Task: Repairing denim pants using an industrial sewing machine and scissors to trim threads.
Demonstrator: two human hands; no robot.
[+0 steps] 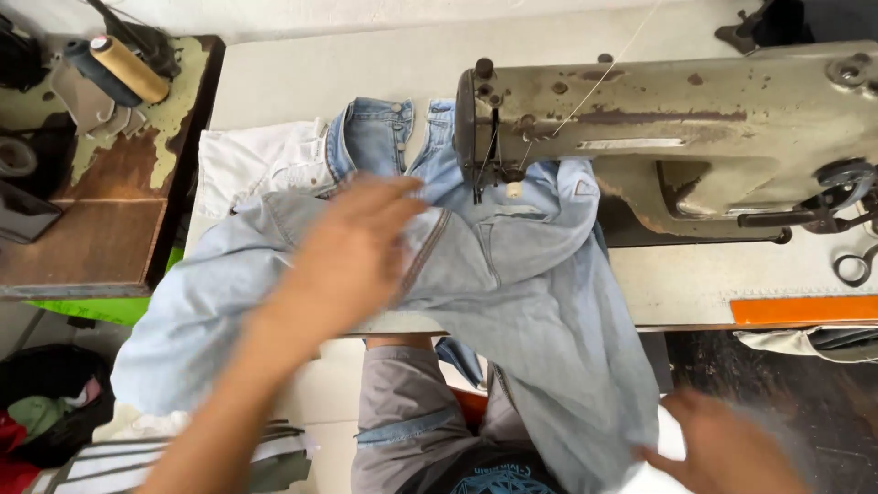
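A pale blue denim garment (521, 302) lies spread over the sewing table, its collar end under the needle of an old grey sewing machine (658, 137). My left hand (352, 247), blurred with motion, lies flat on the denim left of the needle, fingers stretched out. My right hand (722, 448) is low at the right, at the hanging edge of the garment; blur hides whether it grips the cloth.
A worn wooden side table (101, 229) at the left carries thread cones (123, 66). White cloth (247, 160) lies under the denim. Scissors (855, 265) rest at the table's right. An orange strip (800, 309) marks the front edge.
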